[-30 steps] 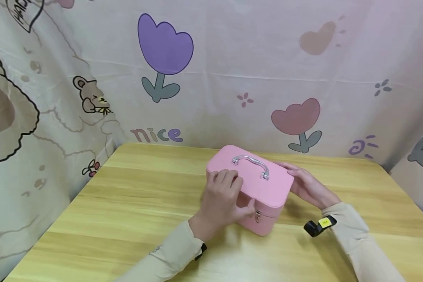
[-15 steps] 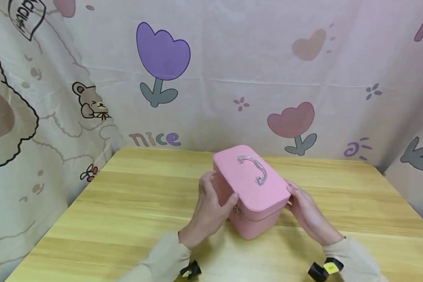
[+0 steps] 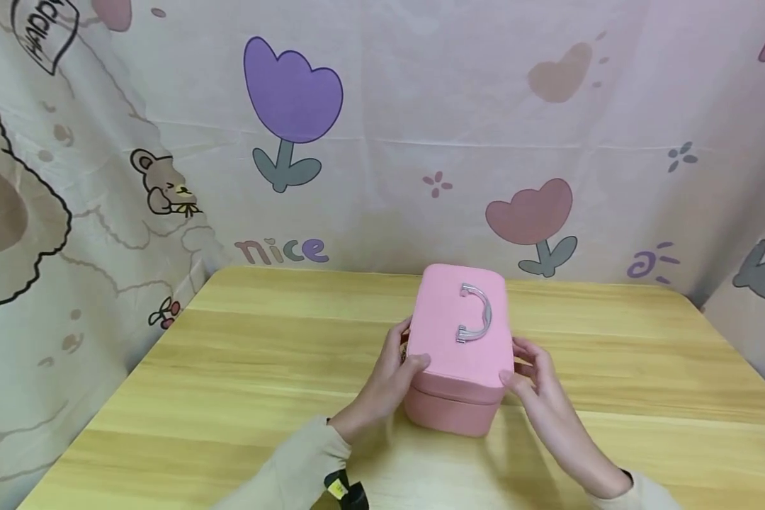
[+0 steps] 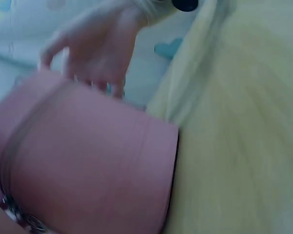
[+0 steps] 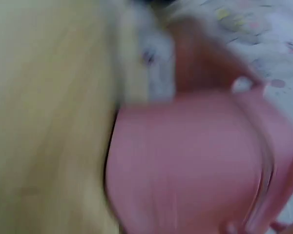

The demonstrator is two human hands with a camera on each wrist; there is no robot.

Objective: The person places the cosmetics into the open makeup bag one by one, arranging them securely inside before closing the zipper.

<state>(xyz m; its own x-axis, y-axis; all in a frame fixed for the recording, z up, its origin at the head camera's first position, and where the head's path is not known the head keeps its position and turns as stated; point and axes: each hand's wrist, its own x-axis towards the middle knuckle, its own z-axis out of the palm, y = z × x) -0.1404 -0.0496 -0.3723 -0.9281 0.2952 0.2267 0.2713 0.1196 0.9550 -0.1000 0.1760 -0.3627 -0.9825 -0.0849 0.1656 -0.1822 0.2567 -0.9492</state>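
Note:
A pink vanity case (image 3: 455, 354) stands on the table with its lid down and a silver handle (image 3: 481, 315) on top. A zip seam runs round it below the lid. At its left side, my left hand (image 3: 389, 375) holds it, thumb on the lid's near corner and fingers partly hidden along the side. My right hand (image 3: 545, 393) holds the opposite side, thumb at the near right corner and fingers along the edge. Metal zipper pulls (image 4: 22, 214) show at the lower left of the left wrist view. The right wrist view is blurred.
The wooden table (image 3: 261, 368) extends around the case on all sides. Behind it hangs a printed cloth (image 3: 395, 85) with flowers and hearts, which also covers the left and right sides. A black wrist strap (image 3: 347, 489) sits at the left sleeve.
The case has turned clockwise, so its narrow end now faces me and the zipper pulls have gone out of the head view. Both hands have shifted round its sides with it.

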